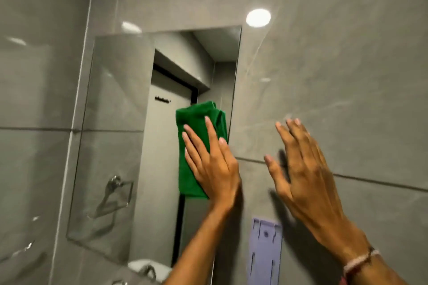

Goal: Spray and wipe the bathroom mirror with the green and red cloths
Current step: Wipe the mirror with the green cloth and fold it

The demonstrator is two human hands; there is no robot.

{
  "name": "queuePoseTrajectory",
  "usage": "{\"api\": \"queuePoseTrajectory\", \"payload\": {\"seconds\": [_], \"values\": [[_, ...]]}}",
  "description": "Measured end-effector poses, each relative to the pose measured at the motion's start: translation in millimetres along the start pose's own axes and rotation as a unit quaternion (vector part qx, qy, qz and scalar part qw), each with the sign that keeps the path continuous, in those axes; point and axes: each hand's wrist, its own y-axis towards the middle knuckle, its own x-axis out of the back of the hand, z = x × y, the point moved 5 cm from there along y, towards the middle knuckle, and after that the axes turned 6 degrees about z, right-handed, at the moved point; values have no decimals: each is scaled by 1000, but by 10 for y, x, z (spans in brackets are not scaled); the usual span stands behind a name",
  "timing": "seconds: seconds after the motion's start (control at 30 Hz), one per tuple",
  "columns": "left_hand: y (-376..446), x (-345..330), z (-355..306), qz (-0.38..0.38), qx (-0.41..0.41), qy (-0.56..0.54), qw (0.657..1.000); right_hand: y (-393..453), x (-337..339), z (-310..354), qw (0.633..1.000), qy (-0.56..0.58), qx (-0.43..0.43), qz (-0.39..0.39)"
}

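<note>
Pressing under the left hand [214,164], green cloth [194,136] meets mirror [129,136].

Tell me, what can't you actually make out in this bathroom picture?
Head view only:
- Red cloth and spray: out of frame.
- Mirror lower right: hidden behind left hand and green cloth.
- Right hand: motion-blurred, wall contact unclear.
- Purple wall holder: bottom cut off.

Two hands: the left hand [214,164] and the right hand [303,169]. One green cloth [196,122], one mirror [129,146], one purple wall bracket [265,252], one wrist bracelet [360,261].
</note>
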Motion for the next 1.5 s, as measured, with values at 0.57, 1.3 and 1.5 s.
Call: {"api": "queuePoseTrajectory", "payload": {"seconds": [0.57, 1.3, 1.5], "values": [[470, -149, -1137, 237, -409, -159, 867, 429, 574, -289, 952, 180, -220, -112], [-1370, 184, 203, 599, 79, -315, 732, -1926, 667, -570, 812, 426, -393, -61], [-2951, 302, 684, 605, 288, -365, 647, -3717, 619, -784, 689, 455, -556, 89]]}}
